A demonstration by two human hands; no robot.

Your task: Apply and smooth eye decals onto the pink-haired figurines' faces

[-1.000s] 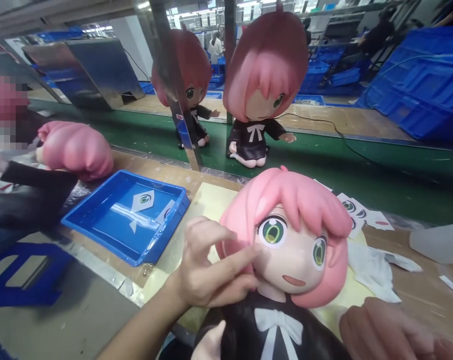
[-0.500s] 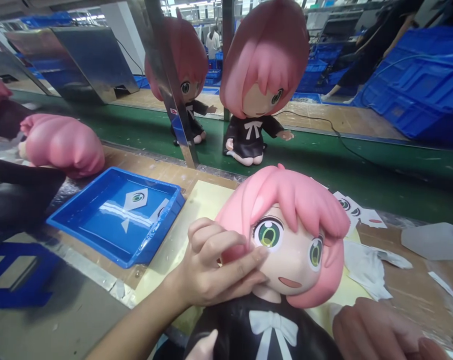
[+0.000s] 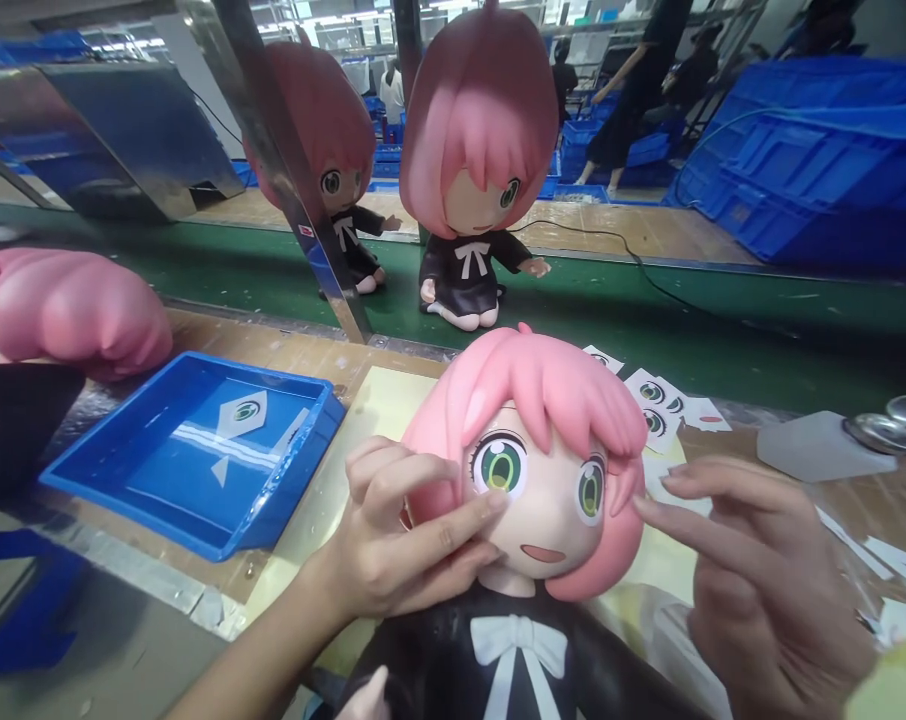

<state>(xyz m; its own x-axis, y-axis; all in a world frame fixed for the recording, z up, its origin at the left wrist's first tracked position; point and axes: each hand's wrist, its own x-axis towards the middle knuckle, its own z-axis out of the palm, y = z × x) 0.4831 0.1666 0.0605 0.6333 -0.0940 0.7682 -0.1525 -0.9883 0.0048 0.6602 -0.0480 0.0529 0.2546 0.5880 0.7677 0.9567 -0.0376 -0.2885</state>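
Note:
A large doll figure with pink hair [image 3: 573,395], black dress [image 3: 430,640] and white bow [image 3: 519,645] lies face up in front of me. Green eye decals [image 3: 500,464] show on its face. My left hand [image 3: 404,535] rests against the cheek, its index fingertip at the lower edge of that eye and its thumb lower on the face; the other fingers are bent and apart. To the right, my right hand [image 3: 768,570] is raised with fingers spread, its index fingertip close to the hair; contact is unclear. White material [image 3: 674,635] lies partly behind this hand.
A blue tray [image 3: 183,520] holds cut decal pieces. More eye decals [image 3: 652,392] lie beyond the head, near a white bottle [image 3: 802,447]. Two similar dolls [image 3: 475,200] sit on the green belt [image 3: 648,310] behind a metal post [image 3: 314,215]. Blue crates [image 3: 805,160] are stacked at the right.
My right hand has risen from the lower right to beside the doll's hair, its fingers now spread. The white cloth beside the head now shows lower down. My left hand keeps its place on the cheek.

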